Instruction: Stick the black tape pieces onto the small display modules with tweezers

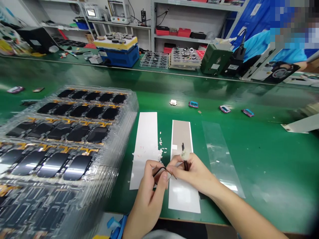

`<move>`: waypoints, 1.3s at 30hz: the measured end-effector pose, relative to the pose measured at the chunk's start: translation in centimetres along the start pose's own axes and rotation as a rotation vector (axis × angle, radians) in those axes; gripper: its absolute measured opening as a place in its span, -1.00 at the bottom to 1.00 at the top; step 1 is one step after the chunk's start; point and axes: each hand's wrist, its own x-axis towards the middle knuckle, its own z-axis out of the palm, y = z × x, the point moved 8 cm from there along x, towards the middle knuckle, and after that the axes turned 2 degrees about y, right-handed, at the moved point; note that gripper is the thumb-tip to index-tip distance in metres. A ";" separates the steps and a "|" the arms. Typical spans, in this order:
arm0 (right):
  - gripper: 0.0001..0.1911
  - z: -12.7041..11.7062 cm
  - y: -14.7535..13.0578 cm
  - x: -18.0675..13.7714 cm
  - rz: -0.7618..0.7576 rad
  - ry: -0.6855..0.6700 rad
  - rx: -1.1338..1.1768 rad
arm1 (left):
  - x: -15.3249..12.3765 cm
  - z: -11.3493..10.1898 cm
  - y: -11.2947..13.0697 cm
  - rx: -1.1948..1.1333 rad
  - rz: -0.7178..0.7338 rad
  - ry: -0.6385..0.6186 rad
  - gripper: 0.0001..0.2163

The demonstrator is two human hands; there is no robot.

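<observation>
The left hand has its grip closed on a small dark-edged piece, pinched between thumb and fingers. The right hand grips a dark tool with a pale wrap; its tip points away from the person. The right thumb and fingertips meet at the right end of the piece; whether they also pinch it cannot be told. The piece is above the bench, between a white strip on the left and a beige-faced strip with white borders, partly under the right hand. Small white scraps lie between the strips. A clear film lies farther right. Stacked clear trays with dark screens occupy the left side.
</observation>
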 end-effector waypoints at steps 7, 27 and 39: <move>-0.79 -0.6 -1.8 -0.9 -0.198 0.156 -0.276 | 0.0 0.1 0.2 -0.126 0.018 -0.025 -0.79; -0.82 -0.4 -1.2 -0.9 -0.156 0.165 -0.242 | 0.1 0.4 -0.4 -0.123 -0.044 -0.044 -0.81; -0.61 -7.3 -4.5 -4.3 -0.391 0.574 -0.385 | -0.3 1.8 2.0 0.418 0.202 -0.188 -0.90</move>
